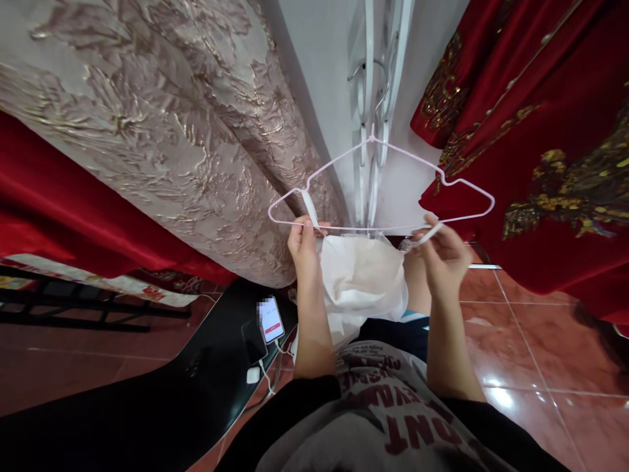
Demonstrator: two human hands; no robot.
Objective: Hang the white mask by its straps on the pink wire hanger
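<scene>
A pale pink wire hanger (339,157) is spread in front of me, its metal hook pointing away. Over its left notch runs a white strap (310,208) of a white garment (361,272), which hangs below the bar against my lap. My left hand (303,246) pinches the hanger's lower bar beside that strap. Between the thumb and fingers of my right hand (445,255) is the garment's other white strap (428,235), near the right part of the lower bar. Whether this strap passes around the bar is hard to see.
Beige floral brocade (196,131) hangs on the left, red embroidered fabric (550,164) on the right. White metal rails (366,157) stand behind the hanger. A lit phone (271,320) with cables lies on a black surface (206,367) beside a second dark device (253,342).
</scene>
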